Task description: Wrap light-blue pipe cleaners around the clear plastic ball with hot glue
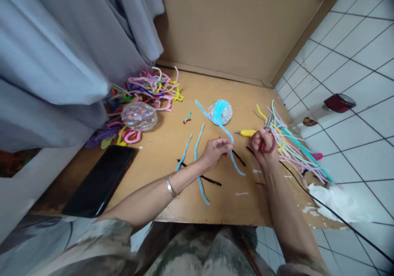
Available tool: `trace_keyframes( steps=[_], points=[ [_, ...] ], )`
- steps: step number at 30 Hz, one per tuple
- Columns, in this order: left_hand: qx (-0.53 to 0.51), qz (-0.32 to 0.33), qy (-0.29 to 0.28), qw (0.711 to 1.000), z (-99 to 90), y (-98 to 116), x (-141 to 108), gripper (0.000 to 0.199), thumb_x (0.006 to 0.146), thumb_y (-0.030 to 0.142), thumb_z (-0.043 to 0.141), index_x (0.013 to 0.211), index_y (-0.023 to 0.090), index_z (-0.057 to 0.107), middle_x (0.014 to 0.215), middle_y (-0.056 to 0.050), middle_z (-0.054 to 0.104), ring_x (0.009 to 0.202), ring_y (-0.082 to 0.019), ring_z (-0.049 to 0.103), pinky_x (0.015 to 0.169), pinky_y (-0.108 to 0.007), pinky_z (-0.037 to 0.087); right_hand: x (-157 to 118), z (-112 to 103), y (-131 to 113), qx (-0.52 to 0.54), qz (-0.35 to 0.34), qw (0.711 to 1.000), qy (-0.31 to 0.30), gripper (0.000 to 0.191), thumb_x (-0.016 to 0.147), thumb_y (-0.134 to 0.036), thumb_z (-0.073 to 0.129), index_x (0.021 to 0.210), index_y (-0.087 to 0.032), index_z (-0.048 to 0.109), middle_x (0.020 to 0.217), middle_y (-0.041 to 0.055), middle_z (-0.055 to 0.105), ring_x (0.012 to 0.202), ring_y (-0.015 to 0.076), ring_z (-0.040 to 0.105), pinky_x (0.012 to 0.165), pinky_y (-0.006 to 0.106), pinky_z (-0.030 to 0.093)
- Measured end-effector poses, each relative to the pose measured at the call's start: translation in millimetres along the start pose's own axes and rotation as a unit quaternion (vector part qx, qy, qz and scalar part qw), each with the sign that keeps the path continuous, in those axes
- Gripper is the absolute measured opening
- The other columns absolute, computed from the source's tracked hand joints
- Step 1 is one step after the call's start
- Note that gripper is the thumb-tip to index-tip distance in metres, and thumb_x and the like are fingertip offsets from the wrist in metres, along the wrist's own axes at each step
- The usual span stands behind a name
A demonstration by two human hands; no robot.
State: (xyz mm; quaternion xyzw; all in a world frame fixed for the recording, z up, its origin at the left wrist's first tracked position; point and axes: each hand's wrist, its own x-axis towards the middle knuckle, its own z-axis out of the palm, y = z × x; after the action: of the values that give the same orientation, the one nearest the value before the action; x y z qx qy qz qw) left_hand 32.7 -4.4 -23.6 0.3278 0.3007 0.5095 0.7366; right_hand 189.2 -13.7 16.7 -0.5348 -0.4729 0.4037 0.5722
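Our left hand [214,153] is closed in a pinch on a blue stem [227,132], thumb and fingertips near its middle, over the table [166,132]. One end runs far and left past the wrapped ball [221,112]; the other hangs near and right. We can't tell whether stem and ball touch.

We judge the stem very light, fuzzy and soft outside, with a thin wire likely inside, so it should bend easily and keep its bend. A light pinch should do; near an end the rest would swing more.

Our right hand [262,140] is closed around the red handles of the scissors [269,122], blades pointing far. They look stiff and heavier than the stem, best held by the loops, clear of the blades.

Between the scissors and the wrapped ball lies a yellow tool [246,133]. Left of the stem are two loose blue strips [184,151], with a black strip [211,180] among them. Farther out, the clear ball [139,116] looks smooth, perhaps slippery, beside a bright pile [154,83]; the phone [100,181] lies near left, pale strips [295,144] right.
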Motion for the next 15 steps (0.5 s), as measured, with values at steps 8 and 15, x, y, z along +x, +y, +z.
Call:
trace_keyframes(
  steps=[8,15],
  points=[
    [-0.009,0.047,0.051,0.998,-5.5,8.7,7.2,0.03,0.053,0.031,0.081,0.071,0.014,0.065,0.055,0.005,0.058,0.045,-0.004,0.047,0.047,-0.02,0.037,-19.8,-17.0,24.6,-0.508,-0.09,0.856,0.031,0.03,0.076,-0.043,0.059,0.058,-0.02,0.051,0.059,0.0001,0.053,0.053,0.0124,0.042,0.052,0.026,0.028],
    [0.045,0.071,0.052,0.995,-6.0,4.9,2.5,0.022,0.057,0.03,0.075,0.069,0.015,0.063,0.05,0.005,0.056,0.04,-0.005,0.044,0.041,-0.02,0.033,-23.9,0.5,16.4,-0.642,-0.091,0.761,-0.018,0.018,0.084,-0.033,0.058,0.086,-0.017,0.066,0.08,0.0086,0.068,0.07,0.0189,0.058,0.059,0.027,0.032]
  ],
)
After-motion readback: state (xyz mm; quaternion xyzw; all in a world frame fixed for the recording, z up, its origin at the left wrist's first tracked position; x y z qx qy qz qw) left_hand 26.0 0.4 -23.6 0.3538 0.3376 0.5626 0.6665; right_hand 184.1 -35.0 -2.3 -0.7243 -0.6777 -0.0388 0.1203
